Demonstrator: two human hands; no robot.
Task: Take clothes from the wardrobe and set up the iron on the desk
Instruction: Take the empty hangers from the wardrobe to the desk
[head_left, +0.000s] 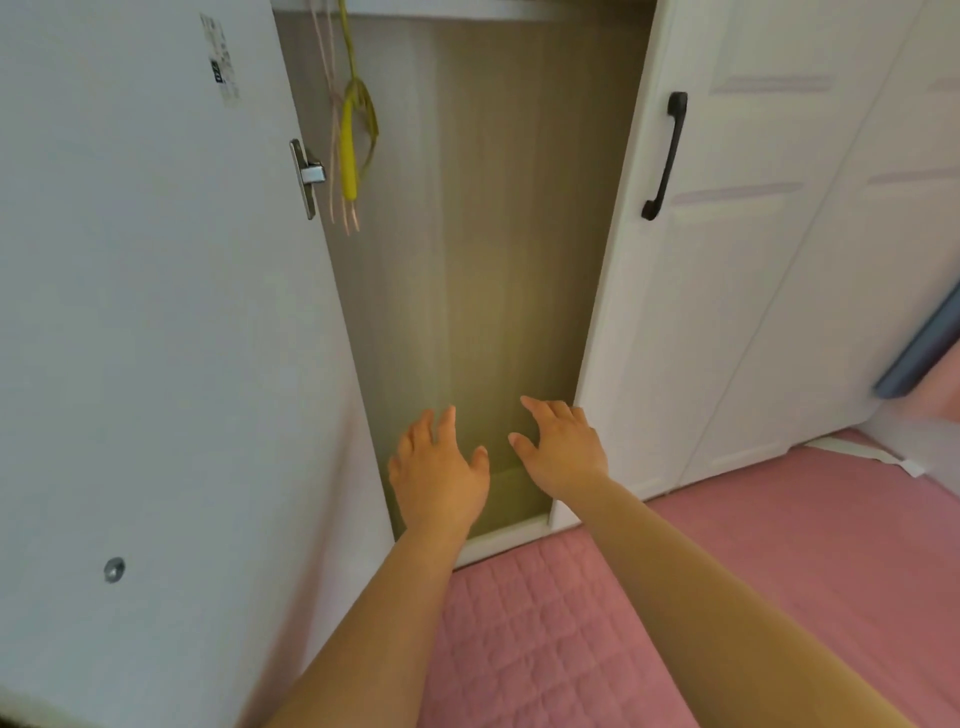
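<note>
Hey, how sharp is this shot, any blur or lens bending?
Head view: soft overall; the wardrobe interior is smeared, as is the blue object at the right edge; the door and black handle lean from wide-angle distortion; even lighting, no glare.

Wardrobe (467, 260) top cut off; door sticker (221, 57) print unreadable.

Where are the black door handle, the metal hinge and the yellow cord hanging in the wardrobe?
black door handle (666, 156): head view, middle of its bar.
metal hinge (309, 176): head view, its plate on the open door.
yellow cord (348, 156): head view, its hanging lower length.
</note>
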